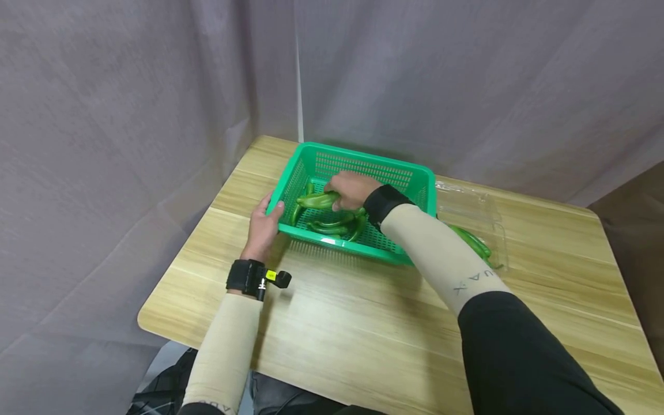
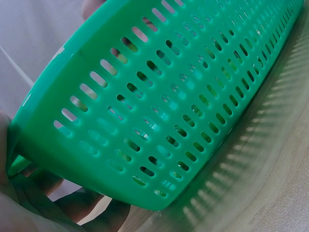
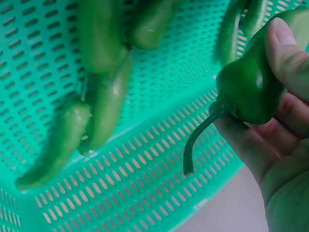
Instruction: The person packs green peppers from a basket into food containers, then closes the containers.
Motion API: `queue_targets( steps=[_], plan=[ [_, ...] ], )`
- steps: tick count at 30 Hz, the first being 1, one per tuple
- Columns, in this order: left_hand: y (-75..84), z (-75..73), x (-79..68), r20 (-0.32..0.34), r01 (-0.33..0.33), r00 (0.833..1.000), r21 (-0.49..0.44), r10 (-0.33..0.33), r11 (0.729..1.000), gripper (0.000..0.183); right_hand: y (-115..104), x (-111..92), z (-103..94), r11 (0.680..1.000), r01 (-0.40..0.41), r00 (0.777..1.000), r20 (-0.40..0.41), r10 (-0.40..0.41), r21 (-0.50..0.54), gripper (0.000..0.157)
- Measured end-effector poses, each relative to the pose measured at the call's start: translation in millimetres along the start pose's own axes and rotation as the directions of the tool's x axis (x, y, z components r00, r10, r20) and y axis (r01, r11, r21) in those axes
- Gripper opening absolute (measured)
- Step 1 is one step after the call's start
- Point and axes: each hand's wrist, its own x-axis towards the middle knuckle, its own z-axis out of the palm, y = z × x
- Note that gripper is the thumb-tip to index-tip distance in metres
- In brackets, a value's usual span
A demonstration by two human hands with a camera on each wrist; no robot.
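Observation:
A green plastic basket (image 1: 426,187) with slotted walls sits near the back of the table. My left hand (image 1: 262,231) grips its left front corner, thumb over the rim; in the left wrist view the fingers curl beneath the rim of the basket (image 2: 43,159). Inside the basket, my right hand (image 1: 355,189) holds a green pepper (image 1: 316,200). In the right wrist view the thumb presses on that pepper (image 3: 251,89), and its curved stem points away from the palm. Several other green peppers (image 3: 53,150) lie loosely on the basket floor below.
A clear plastic container (image 1: 469,207) stands right of the basket, holding more green peppers (image 1: 474,242), partly hidden by my right forearm. The wooden table (image 1: 337,323) has rounded corners. Grey curtains (image 1: 415,75) hang close behind it and along its left.

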Motion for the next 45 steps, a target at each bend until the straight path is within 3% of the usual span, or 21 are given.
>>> queue_targets(
  steps=[9, 16, 19, 31, 45],
  plan=[
    [-2.0, -2.3, 2.2, 0.006, 0.004, 1.0, -0.013, -0.004, 1.0, 0.056, -6, -8, -22.3, 0.999, 0.013, 0.999, -0.047, -0.014, -0.029, 0.046],
    [-3.2, -3.5, 5.5, 0.003, 0.002, 1.0, -0.005, -0.002, 1.0, 0.056, -3, -12, -31.3, 0.999, 0.01, 0.997, -0.081, -0.013, -0.044, 0.016],
    [-2.2, -1.8, 6.6, 0.009, -0.009, 1.0, -0.012, 0.009, 1.0, 0.056, -1, -14, -33.0, 0.999, 0.006, 0.996, -0.091, -0.011, -0.052, 0.01],
    [-1.5, -1.5, 9.7, 0.037, 0.007, 0.999, 0.002, -0.007, 1.0, 0.056, 8, -25, -40.8, 0.999, -0.02, 0.996, -0.085, 0.016, -0.043, 0.014],
    [-2.6, -2.0, 16.1, 0.032, 0.018, 0.999, 0.022, -0.019, 1.0, 0.056, 22, -53, -52.8, 0.996, -0.071, 0.991, -0.114, 0.064, -0.054, 0.013]
  ],
)
